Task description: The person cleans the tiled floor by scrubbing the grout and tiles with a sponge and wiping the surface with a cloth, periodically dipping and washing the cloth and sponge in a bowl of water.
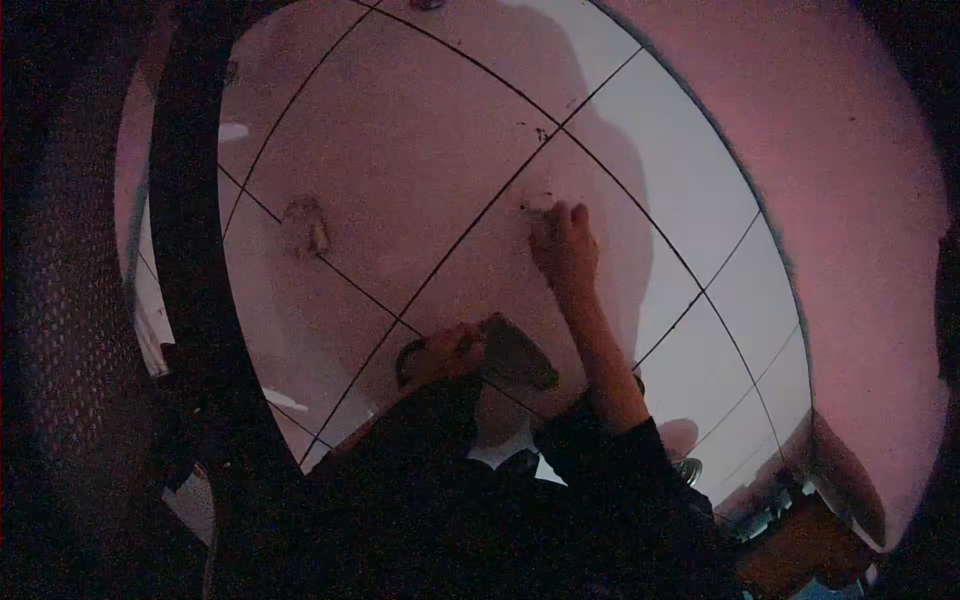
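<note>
My left hand [450,352] is closed around a dark, flat, angular object [518,352] held low over the tiled floor. A dark curved part shows on the other side of that hand; poor light hides what kind of thing it is. My right hand [566,245] reaches farther out, fingers curled down to the floor. At its fingertips lies a small pale patch with dark specks [538,203]; whether the fingers pinch anything is hidden. More dark crumbs [541,132] lie near a tile joint beyond the right hand.
Glossy floor tiles [430,150] with dark joints fill the middle. A brownish mark [310,228] is at the left. A black curved bar [190,200] and a dark mesh surface [90,300] stand along the left side. At the lower right is a brown object [810,545].
</note>
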The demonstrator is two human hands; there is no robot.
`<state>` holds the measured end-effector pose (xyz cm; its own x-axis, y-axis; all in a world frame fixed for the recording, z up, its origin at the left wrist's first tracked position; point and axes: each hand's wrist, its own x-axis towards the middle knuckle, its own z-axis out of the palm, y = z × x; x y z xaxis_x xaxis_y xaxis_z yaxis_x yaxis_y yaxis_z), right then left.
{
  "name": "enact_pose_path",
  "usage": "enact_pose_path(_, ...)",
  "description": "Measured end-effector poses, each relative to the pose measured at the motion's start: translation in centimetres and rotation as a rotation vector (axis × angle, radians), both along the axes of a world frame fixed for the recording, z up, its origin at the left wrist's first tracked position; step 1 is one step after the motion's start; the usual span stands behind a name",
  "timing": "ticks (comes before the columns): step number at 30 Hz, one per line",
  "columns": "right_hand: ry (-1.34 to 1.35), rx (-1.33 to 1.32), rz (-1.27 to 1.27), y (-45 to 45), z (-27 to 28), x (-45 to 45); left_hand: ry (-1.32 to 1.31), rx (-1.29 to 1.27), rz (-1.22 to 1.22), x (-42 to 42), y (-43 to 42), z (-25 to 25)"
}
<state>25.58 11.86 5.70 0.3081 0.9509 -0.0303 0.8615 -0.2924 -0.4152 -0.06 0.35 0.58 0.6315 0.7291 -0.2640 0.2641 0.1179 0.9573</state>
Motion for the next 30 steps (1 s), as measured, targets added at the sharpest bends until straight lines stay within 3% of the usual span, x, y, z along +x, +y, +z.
enact_pose_path(9,0.071,0.049,-0.038,5.2,0.2,1.3,0.142,-0.050,-0.003,0.5,0.4,1.5)
enact_pose_path(13,0.085,-0.018,0.015,1.1,0.4,0.0,0.308,0.156,0.100,2.4,1.6,6.3)
enact_pose_path(15,0.120,-0.051,0.021,0.9,0.4,0.0,0.347,0.202,0.126,2.4,1.1,5.2)
enact_pose_path(17,0.048,0.089,0.022,2.5,0.1,0.5,0.233,0.109,0.066,1.3,-0.1,1.2)
enact_pose_path(20,0.112,0.065,0.031,5.2,0.2,1.7,0.422,-0.037,0.125,2.1,0.0,3.4)
enact_pose_path(23,0.072,0.123,0.034,2.5,0.7,0.7,0.314,0.198,-0.054,0.3,-0.2,-0.3)
enact_pose_path(26,0.141,0.035,0.026,-0.8,-0.6,-0.1,0.211,0.073,-0.025,0.6,0.2,0.6)
enact_pose_path(30,0.123,-0.013,-0.012,2.2,0.1,0.5,0.187,-0.049,0.032,1.3,0.6,2.5)
